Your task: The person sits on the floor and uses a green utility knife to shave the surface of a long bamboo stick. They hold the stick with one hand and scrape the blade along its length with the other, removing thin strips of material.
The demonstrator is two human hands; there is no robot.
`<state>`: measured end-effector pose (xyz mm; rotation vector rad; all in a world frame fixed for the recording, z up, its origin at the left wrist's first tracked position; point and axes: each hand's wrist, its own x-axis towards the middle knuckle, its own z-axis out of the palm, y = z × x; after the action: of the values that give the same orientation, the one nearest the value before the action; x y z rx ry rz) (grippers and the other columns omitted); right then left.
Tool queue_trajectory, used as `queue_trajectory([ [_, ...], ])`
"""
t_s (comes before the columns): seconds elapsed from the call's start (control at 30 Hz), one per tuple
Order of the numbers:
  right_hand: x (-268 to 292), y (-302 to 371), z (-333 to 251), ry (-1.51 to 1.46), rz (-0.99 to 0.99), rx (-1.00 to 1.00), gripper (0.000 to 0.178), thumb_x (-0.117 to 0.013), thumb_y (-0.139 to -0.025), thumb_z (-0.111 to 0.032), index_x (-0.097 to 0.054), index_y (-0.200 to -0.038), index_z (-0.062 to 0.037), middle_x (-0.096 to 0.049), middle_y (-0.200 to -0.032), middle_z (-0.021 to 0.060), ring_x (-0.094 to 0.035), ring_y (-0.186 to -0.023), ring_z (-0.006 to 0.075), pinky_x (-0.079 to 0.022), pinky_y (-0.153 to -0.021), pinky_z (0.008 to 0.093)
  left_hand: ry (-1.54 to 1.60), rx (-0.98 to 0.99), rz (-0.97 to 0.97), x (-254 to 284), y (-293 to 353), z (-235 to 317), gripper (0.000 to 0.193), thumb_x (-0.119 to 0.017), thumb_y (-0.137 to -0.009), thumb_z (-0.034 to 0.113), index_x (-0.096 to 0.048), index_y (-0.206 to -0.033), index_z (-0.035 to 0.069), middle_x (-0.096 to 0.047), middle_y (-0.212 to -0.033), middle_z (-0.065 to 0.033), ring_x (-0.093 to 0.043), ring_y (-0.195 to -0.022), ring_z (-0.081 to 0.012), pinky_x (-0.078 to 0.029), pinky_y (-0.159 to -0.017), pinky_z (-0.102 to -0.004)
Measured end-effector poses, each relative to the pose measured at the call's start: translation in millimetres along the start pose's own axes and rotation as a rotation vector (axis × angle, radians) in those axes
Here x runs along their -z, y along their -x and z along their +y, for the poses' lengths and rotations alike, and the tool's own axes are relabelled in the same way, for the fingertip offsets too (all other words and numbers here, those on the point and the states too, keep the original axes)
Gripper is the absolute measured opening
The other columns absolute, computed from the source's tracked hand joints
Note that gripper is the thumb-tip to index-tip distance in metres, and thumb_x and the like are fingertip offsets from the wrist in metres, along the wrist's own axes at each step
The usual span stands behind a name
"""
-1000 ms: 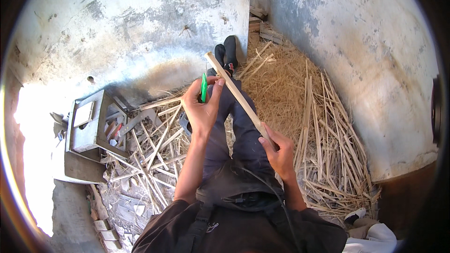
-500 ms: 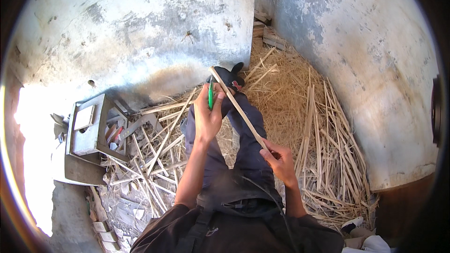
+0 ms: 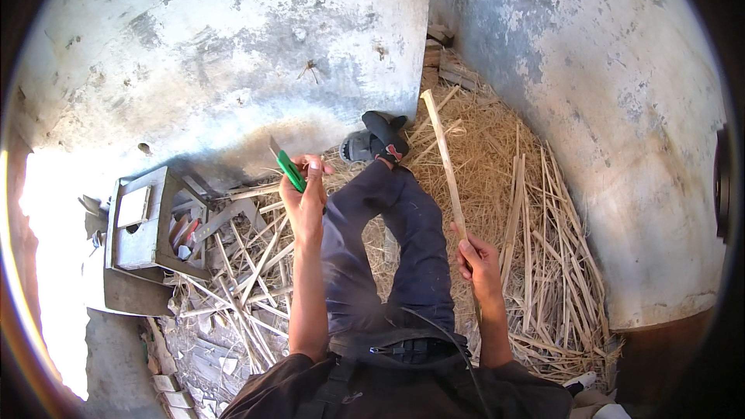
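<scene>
A green utility knife [image 3: 291,171] is held in my left hand [image 3: 307,200], its blade out and tilted up to the left. The thumb presses on the handle while other fingers stretch off to the right. My right hand [image 3: 479,262] is closed around the lower part of a pale wooden strip [image 3: 445,157], which stands up from the fist and leans slightly left at the top. Knife and strip are well apart. Below them are my legs in dark trousers [image 3: 423,223], with dark shoes [image 3: 380,140] near the wall.
Split strips [image 3: 560,264] lie heaped along the right, and more strips [image 3: 256,264] cross each other at left. Fine shavings [image 3: 485,147] cover the floor ahead. A wooden box [image 3: 143,221] with odds and ends stands at left. A worn, peeling wall [image 3: 256,46] rises in front.
My left hand has drawn the knife away from the strip, to the left. My right hand has swung the strip's upper end to the right and more upright. The feet have shifted.
</scene>
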<state>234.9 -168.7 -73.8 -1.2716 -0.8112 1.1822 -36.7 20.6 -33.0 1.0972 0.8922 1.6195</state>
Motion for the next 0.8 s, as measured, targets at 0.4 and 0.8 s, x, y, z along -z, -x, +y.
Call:
queue_trajectory([
  [0.4, -34, -61, -11, -0.028, -0.188, 0.023, 0.044, -0.062, -0.111, -0.024, -0.062, -0.151, -0.0032, -0.05, -0.075, -0.0054, -0.044, -0.061, 0.0032, -0.035, -0.053, 0.0208, 0.048, 0.192, -0.2, -50, 36, -49, 0.015, -0.076, -0.102, 0.008, -0.064, -0.109, 0.002, -0.068, -0.099, -0.0026, -0.065, -0.09, -0.0086, -0.055, -0.082, -0.0241],
  [0.8, -27, -83, -2, 0.037, -0.269, -0.063, 0.044, -0.061, -0.112, -0.023, -0.061, -0.152, -0.0051, -0.051, -0.077, -0.0049, -0.046, -0.063, 0.0041, -0.037, -0.055, 0.0216, 0.107, 0.265, -0.264, -89, 48, -66, 0.029, -0.072, -0.106, 0.02, -0.068, -0.126, 0.0, -0.077, -0.105, -0.007, -0.049, -0.062, -0.0001, -0.036, -0.053, -0.0196],
])
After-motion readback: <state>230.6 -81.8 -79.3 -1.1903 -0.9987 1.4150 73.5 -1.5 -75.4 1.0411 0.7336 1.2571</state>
